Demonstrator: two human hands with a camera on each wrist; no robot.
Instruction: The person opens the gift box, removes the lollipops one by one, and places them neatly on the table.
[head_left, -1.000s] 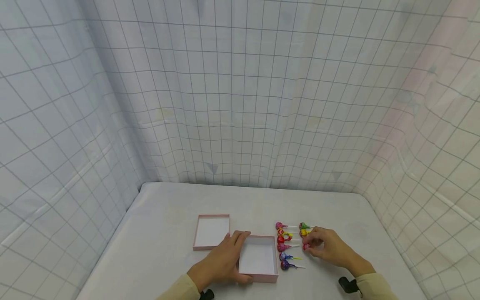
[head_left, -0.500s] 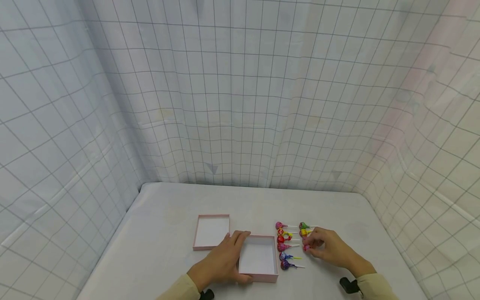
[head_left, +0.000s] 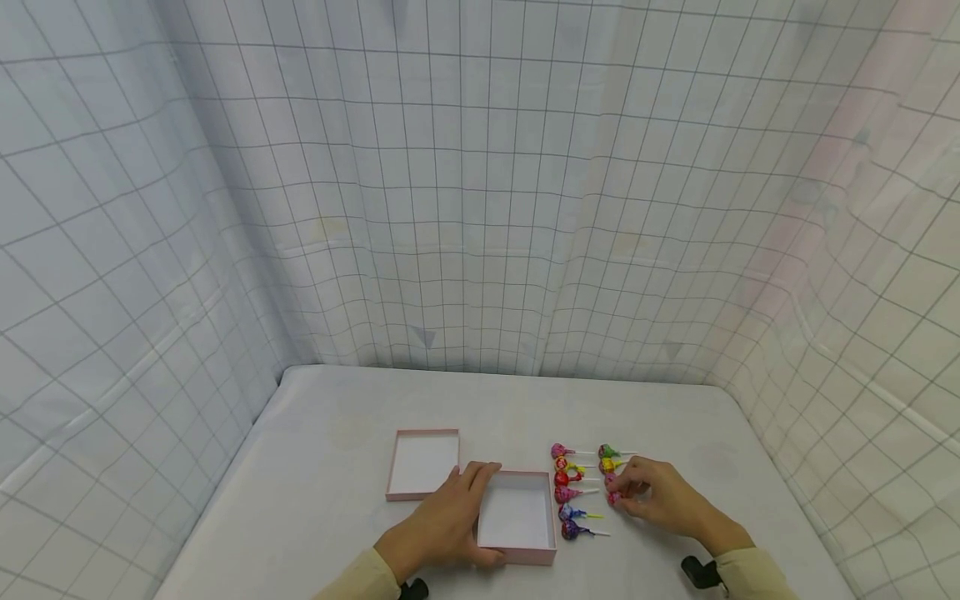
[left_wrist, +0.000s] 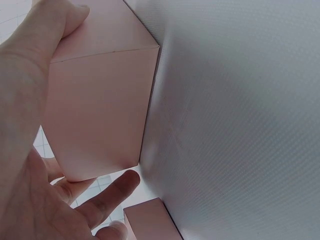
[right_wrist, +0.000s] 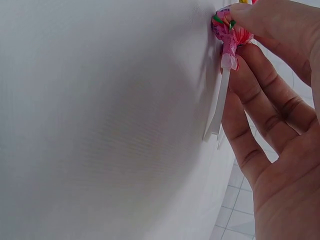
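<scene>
My left hand (head_left: 447, 517) holds an open pink box (head_left: 517, 556) with a white inside, thumb on its near wall and fingers at the far left corner. In the left wrist view, the thumb rests against one wall of the box (left_wrist: 102, 110). To the right, my right hand (head_left: 663, 497) pinches a pink-wrapped lollipop (right_wrist: 230, 45) by its head, between thumb and fingers, low at the table. Its white stick (right_wrist: 223, 100) points toward the palm. Just beyond it lies another pink lollipop (head_left: 610, 481), partly hidden by the fingers.
A pink-edged lid (head_left: 423, 462) lies inside up, behind my left hand. Several lollipops make a column right of the box, a purple one (head_left: 572, 530) nearest. A green lollipop (head_left: 607, 451) and a yellow one (head_left: 609, 466) head the second column. Gridded white curtains (head_left: 480, 208) surround the table.
My right hand has shifted the pink lollipop very slightly toward me, and more of the pink one beyond it shows. The left hand and the box have stayed in place.
</scene>
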